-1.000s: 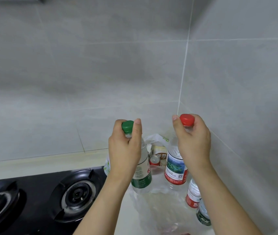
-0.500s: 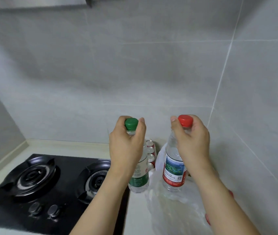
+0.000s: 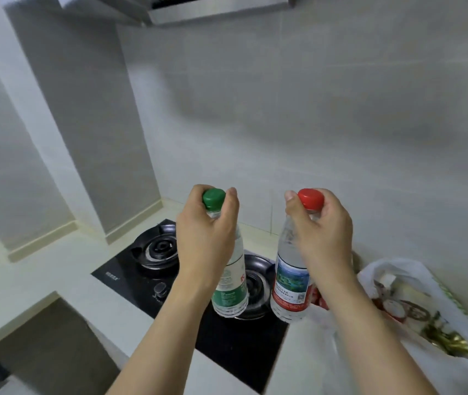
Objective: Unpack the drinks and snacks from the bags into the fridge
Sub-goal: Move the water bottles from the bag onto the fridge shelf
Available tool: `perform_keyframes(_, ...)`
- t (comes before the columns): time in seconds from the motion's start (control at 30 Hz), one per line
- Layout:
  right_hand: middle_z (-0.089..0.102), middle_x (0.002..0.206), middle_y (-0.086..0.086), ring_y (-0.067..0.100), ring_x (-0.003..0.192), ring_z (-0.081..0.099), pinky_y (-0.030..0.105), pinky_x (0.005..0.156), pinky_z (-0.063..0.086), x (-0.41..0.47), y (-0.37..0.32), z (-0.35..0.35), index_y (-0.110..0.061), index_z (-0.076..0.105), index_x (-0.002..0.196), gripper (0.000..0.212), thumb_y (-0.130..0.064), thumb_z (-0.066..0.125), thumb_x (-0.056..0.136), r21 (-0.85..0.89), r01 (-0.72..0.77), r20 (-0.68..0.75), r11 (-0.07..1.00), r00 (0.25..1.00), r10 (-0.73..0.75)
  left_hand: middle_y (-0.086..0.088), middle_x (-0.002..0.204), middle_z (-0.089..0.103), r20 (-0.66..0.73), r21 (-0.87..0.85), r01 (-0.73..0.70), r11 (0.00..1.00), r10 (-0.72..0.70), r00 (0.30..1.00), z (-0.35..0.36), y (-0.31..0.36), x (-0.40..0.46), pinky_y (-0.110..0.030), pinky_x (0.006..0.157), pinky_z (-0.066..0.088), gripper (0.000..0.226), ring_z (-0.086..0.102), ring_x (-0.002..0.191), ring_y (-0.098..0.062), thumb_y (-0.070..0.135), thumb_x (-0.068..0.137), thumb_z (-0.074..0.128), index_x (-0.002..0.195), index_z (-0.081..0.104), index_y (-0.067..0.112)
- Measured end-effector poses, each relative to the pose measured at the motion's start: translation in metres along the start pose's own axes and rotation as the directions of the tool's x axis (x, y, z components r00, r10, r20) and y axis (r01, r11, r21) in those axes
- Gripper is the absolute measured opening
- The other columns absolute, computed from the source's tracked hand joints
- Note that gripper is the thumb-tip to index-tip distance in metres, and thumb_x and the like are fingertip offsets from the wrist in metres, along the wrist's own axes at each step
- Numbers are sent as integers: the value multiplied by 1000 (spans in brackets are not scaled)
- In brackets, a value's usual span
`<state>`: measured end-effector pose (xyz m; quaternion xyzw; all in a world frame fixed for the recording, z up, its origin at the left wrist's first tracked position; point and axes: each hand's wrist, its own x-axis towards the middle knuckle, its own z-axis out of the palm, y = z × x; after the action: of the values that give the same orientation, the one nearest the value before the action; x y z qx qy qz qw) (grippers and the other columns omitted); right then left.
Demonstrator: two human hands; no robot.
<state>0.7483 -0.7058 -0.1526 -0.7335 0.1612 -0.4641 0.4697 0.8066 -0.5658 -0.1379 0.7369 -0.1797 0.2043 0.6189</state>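
Note:
My left hand (image 3: 207, 238) grips the neck of a clear water bottle with a green cap and green label (image 3: 231, 292), held upright in the air above the stove. My right hand (image 3: 322, 232) grips the neck of a second clear bottle with a red cap and a red and blue label (image 3: 291, 286), also upright and lifted. A white plastic bag (image 3: 415, 283) lies on the counter at the lower right, holding packaged snacks and red-topped items. The fridge is out of sight.
A black two-burner gas stove (image 3: 153, 269) is set into the pale counter (image 3: 42, 280) below the bottles. Grey tiled walls close in behind and to the right. A steel range hood (image 3: 215, 8) hangs above. A dark opening (image 3: 50, 346) lies under the counter at lower left.
The view has swung to the left: the stove and left wall have come into sight and the bag has slid to the right. Both hands keep their bottles raised, now over the stove.

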Motion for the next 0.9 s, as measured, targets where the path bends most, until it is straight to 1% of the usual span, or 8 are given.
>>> perform_keyframes(0.1, 64, 75, -6, 6, 70, 57, 11, 62, 40, -10, -13, 36, -20, 60, 83, 25, -45, 64, 87, 44, 22, 60, 999, 998, -24, 2, 70, 65, -50, 40, 6, 999, -4, 999, -35, -11, 8, -38, 64, 53, 22, 65, 70, -15, 43, 92, 60, 81, 54, 25)
perform_keyframes(0.2, 62, 72, -8, 6, 69, 55, 11, 61, 39, -21, -28, 73, -18, 60, 83, 26, -44, 65, 88, 83, 33, 124, 996, 991, -43, 4, 68, 64, -124, 102, 9, 995, 4, 992, -73, -23, 17, -33, 60, 50, 23, 62, 67, -11, 42, 92, 60, 79, 53, 24)
perform_keyframes(0.33, 64, 73, -8, 3, 69, 57, 8, 60, 40, -40, -51, 117, -21, 60, 82, 24, -44, 63, 88, 145, 45, 216, 988, 973, -76, 4, 68, 65, -203, 119, 20, 993, 5, 979, -122, -37, 23, -35, 62, 52, 23, 66, 69, -15, 41, 93, 61, 79, 54, 24)
perform_keyframes(0.43, 61, 71, -9, 0, 67, 54, 8, 61, 40, -57, -68, 146, -20, 60, 81, 26, -45, 63, 88, 180, 54, 275, 982, 956, -103, 4, 68, 64, -256, 155, 31, 987, 10, 967, -159, -47, 24, -37, 63, 52, 24, 64, 67, -15, 40, 94, 60, 80, 55, 21)
perform_keyframes(0.57, 63, 72, -6, 5, 68, 56, 8, 60, 40, -83, -85, 179, -19, 60, 80, 29, -47, 63, 88, 233, 53, 359, 971, 923, -136, 3, 69, 65, -347, 210, 56, 976, 21, 938, -204, -59, 22, -38, 64, 53, 23, 64, 69, -16, 41, 93, 60, 80, 57, 23)
perform_keyframes(0.77, 61, 70, -7, 1, 66, 55, 7, 60, 40, -120, -111, 222, -22, 58, 79, 27, -47, 62, 88, 295, 42, 485, 954, 854, -188, 10, 72, 64, -457, 240, 116, 964, 7, 889, -261, -65, 7, -25, 62, 51, 19, 66, 70, -12, 38, 94, 61, 78, 54, 31)
perform_keyframes(0.83, 59, 70, -7, 0, 66, 54, 7, 59, 41, -132, -120, 236, -23, 58, 79, 27, -48, 62, 87, 331, 22, 528, 943, 824, -204, 8, 72, 63, -494, 254, 138, 957, 6, 869, -280, -67, 1, -24, 63, 52, 16, 66, 72, -12, 37, 94, 61, 81, 55, 30)
perform_keyframes(0.9, 59, 71, -7, -1, 67, 54, 6, 58, 40, -144, -129, 249, -25, 56, 77, 26, -49, 62, 86, 363, 0, 565, 932, 795, -220, 5, 72, 64, -538, 278, 157, 948, 18, 843, -297, -69, -5, -26, 62, 51, 16, 65, 71, -14, 36, 94, 61, 84, 57, 24)
